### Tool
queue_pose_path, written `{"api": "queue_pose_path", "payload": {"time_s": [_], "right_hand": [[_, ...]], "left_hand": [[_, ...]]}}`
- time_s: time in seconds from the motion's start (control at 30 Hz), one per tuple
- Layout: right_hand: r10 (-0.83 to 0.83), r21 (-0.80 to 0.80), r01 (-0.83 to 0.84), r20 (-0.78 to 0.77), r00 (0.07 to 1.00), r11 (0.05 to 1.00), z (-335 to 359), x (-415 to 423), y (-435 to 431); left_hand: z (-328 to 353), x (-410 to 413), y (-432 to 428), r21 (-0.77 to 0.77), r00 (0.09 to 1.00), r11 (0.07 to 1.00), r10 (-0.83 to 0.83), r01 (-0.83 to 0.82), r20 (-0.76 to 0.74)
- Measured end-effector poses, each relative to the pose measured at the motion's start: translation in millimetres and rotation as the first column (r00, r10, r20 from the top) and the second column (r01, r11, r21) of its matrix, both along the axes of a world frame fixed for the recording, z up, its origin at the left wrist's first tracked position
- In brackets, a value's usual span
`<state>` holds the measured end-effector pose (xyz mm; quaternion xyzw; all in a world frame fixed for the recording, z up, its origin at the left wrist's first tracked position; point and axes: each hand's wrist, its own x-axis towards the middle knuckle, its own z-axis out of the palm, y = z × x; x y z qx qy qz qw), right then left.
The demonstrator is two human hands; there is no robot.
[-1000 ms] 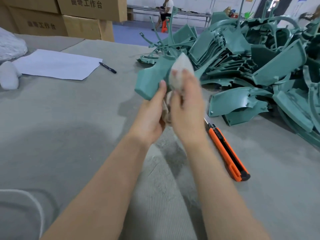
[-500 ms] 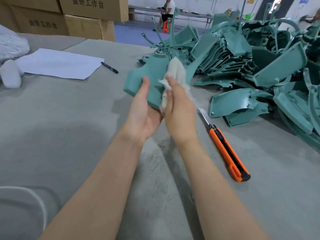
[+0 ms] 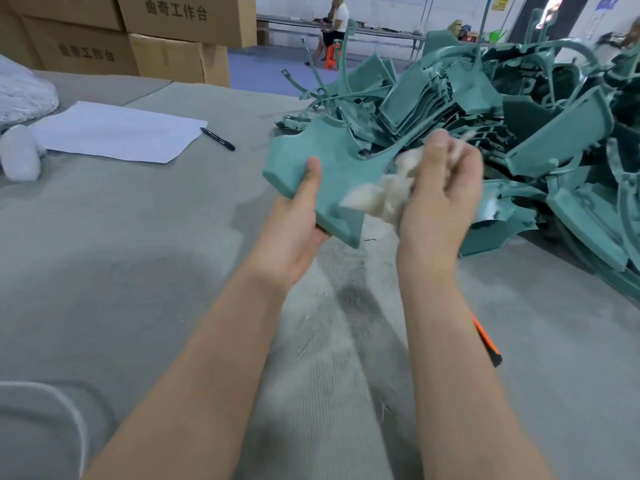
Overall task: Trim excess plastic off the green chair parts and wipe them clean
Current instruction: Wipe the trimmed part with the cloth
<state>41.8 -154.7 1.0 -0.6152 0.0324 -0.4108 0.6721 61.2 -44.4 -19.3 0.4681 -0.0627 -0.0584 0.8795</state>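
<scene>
Wiping looks to be the step in hand. The left hand (image 3: pixel 294 220) grips a green chair part (image 3: pixel 332 168) from below with its thumb pressed on the top face, and holds it up above the tabletop (image 3: pixel 138 254) near the middle of the view. At 3 o'clock of that part the right hand (image 3: pixel 440 199) is curled round a bunched white rag (image 3: pixel 391 195). The rag sits at the part's right edge, but it is blurred, so I cannot tell whether it touches.

An orange knife (image 3: pixel 486 341) lies on the tabletop at 5 o'clock of the hands, mostly hidden behind the right forearm and in neither hand. From that I judge the trimming of this piece is over and only its cleaning is under way.

Most of the task seems to lie ahead. A big heap of green parts (image 3: pixel 485 109) fills the tabletop from 1 to 3 o'clock, tangled and overlapping. Nothing shows which of them, if any, are already trimmed or wiped, and I see no separate stack of finished pieces.

A sheet of paper (image 3: pixel 117 131) and a pen (image 3: pixel 217 138) lie at 10 o'clock, well apart from the work.
</scene>
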Motion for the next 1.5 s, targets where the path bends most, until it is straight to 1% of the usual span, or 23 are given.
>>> {"api": "queue_pose_path", "payload": {"time_s": [0.07,0.1,0.13,0.17,0.2,0.23,0.33,0.4,0.47,0.53,0.6,0.67,0.73,0.87,0.97,1.03,1.13,1.2,1.27,1.33,1.4,1.43,1.5], "right_hand": [[0.206,-0.223,-0.229,-0.123,0.971,0.947,-4.2,-3.8,20.2],[0.246,-0.396,-0.312,-0.210,0.946,0.863,-9.6,-3.4,29.9],[0.220,-0.574,-0.336,-0.264,0.939,0.747,-16.4,-1.8,37.7],[0.174,-0.695,-0.330,-0.288,0.942,0.639,-23.3,0.7,43.9],[0.138,-0.748,-0.313,-0.288,0.948,0.585,-28.3,3.6,46.9],[0.114,-0.747,-0.294,-0.284,0.952,0.596,-30.7,7.2,46.8],[0.044,-0.585,-0.242,-0.331,0.943,0.774,-30.8,16.7,36.2],[-0.011,-0.510,-0.200,-0.381,0.925,0.837,-31.6,19.9,26.0],[-0.016,-0.519,-0.189,-0.364,0.931,0.834,-32.8,16.0,29.0],[0.041,-0.582,-0.249,-0.346,0.937,0.774,-34.6,8.5,46.3],[0.106,-0.626,-0.319,-0.353,0.929,0.711,-37.2,3.2,62.7],[0.142,-0.638,-0.340,-0.341,0.929,0.691,-36.3,2.7,66.6],[0.115,-0.632,-0.303,-0.321,0.940,0.713,-35.7,5.0,59.8],[-0.023,-0.571,-0.135,-0.261,0.965,0.810,-36.9,9.0,45.9],[-0.085,-0.548,0.003,-0.123,0.989,0.836,-40.0,7.3,48.5],[-0.063,-0.517,-0.002,-0.108,0.992,0.856,-40.9,9.7,46.5],[-0.059,-0.462,0.006,-0.101,0.993,0.887,-42.2,14.9,29.9],[-0.131,-0.464,0.075,-0.090,0.987,0.883,-43.0,16.8,17.0],[-0.190,-0.445,0.114,-0.130,0.973,0.888,-41.6,19.1,4.7],[-0.220,-0.285,0.156,-0.205,0.954,0.946,-37.1,21.9,-9.1],[-0.198,-0.017,0.201,-0.267,0.943,0.979,-32.5,22.6,-21.1],[-0.122,0.123,0.159,-0.262,0.957,0.980,-30.6,22.8,-24.9],[0.121,0.320,-0.059,-0.175,0.977,0.945,-28.8,23.0,-25.1]], "left_hand": [[-1.2,-1.5,-4.2,0.021,1.000,1.000,-0.019,0.019,0.013],[-0.2,-2.0,-2.9,-0.004,1.000,1.000,-0.027,0.027,0.004],[1.8,-1.5,0.7,-0.043,0.999,0.998,-0.036,0.035,-0.021],[3.8,-0.5,4.9,-0.093,0.997,0.995,-0.049,0.044,-0.057],[4.8,1.0,8.6,-0.149,0.995,0.988,-0.058,0.045,-0.083],[5.9,1.4,11.6,-0.199,0.994,0.979,-0.060,0.041,-0.091],[7.1,-0.7,9.9,-0.202,0.995,0.977,-0.079,0.064,-0.068],[6.2,-3.1,3.7,-0.140,0.991,0.983,-0.123,0.116,-0.044],[7.3,-3.9,1.4,-0.102,0.993,0.989,-0.114,0.109,-0.044],[7.4,-0.8,7.2,-0.077,0.997,0.996,-0.044,0.039,-0.057],[7.5,3.4,17.1,-0.095,0.998,0.995,0.012,-0.018,-0.062],[7.5,6.1,25.6,-0.138,0.998,0.990,0.018,-0.027,-0.066],[7.6,6.0,27.3,-0.149,0.998,0.988,-0.034,0.025,-0.060],[5.1,2.3,19.4,-0.109,0.988,0.984,-0.145,0.138,-0.055],[5.8,3.7,21.5,-0.231,0.979,0.954,-0.203,0.192,-0.027],[5.8,4.8,25.5,-0.248,0.978,0.949,-0.207,0.195,-0.023],[2.6,6.6,30.0,-0.181,0.982,0.967,-0.186,0.177,-0.034],[2.6,6.7,30.2,-0.133,0.984,0.979,-0.166,0.156,-0.065],[3.6,6.7,30.6,-0.091,0.985,0.988,-0.133,0.123,-0.107],[4.4,8.1,34.5,-0.066,0.985,0.994,-0.091,0.081,-0.150],[5.0,10.0,39.0,-0.049,0.982,0.996,-0.083,0.076,-0.168],[4.6,10.6,39.5,-0.033,0.982,0.996,-0.092,0.088,-0.165],[2.9,10.2,37.5,-0.002,0.981,0.993,-0.113,0.114,-0.160]]}}
